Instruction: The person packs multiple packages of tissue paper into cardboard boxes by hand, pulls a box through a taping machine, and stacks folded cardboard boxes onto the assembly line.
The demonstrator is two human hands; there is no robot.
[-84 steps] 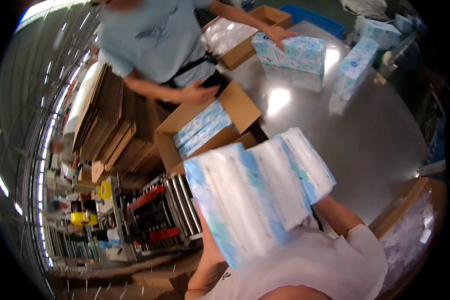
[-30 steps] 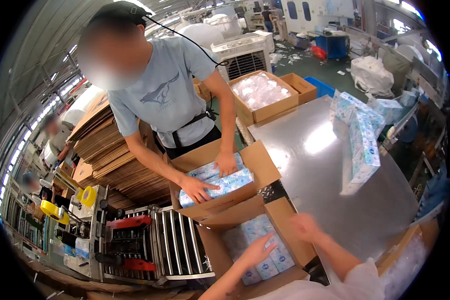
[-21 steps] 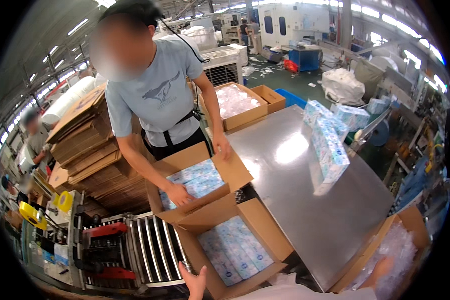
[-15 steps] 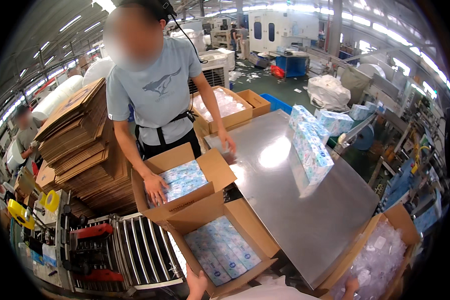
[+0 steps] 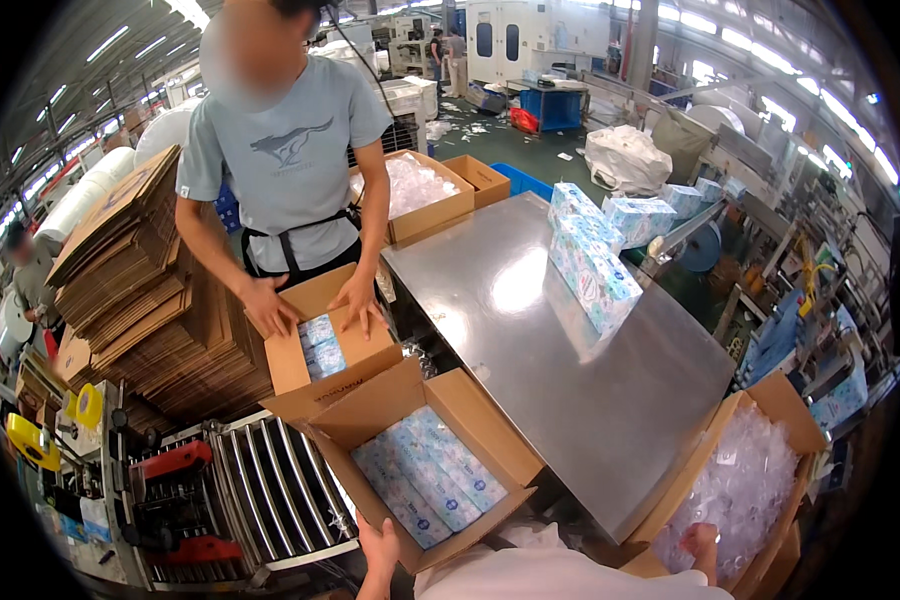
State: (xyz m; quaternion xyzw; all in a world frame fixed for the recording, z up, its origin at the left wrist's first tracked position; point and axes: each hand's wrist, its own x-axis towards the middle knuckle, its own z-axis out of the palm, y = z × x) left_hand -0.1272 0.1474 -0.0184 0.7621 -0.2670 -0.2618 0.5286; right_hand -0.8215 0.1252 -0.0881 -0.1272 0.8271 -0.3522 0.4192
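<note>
My left hand (image 5: pixel 378 548) grips the left side of the near open cardboard carton (image 5: pixel 485 420), low down by its corner. Rows of blue-and-white floral packs (image 5: pixel 425 478) fill the bottom of that carton. My right hand (image 5: pixel 701 541) reaches into another carton (image 5: pixel 660 503) at the lower right, heaped with clear, crinkled plastic pieces (image 5: pixel 745 480). Its fingers are curled among them, and what they hold is hidden. Across from me, a co-worker's hands (image 5: pixel 358 302) press the flaps of a second carton (image 5: pixel 288 362), with floral packs showing between the flaps.
A metal table (image 5: pixel 570 400) carries several upright floral packs (image 5: pixel 592 280). A roller conveyor (image 5: pixel 275 480) runs at the left, beside stacked flat cardboard (image 5: pixel 150 270) and yellow tape rolls (image 5: pixel 32 440). Behind stands another carton of clear plastic pieces (image 5: pixel 415 190). Machinery lines the right.
The co-worker has brought both hands to the far carton and folded its side flaps inward. My right hand stays in the plastic pieces, my left at the near carton. The view has shifted slightly.
</note>
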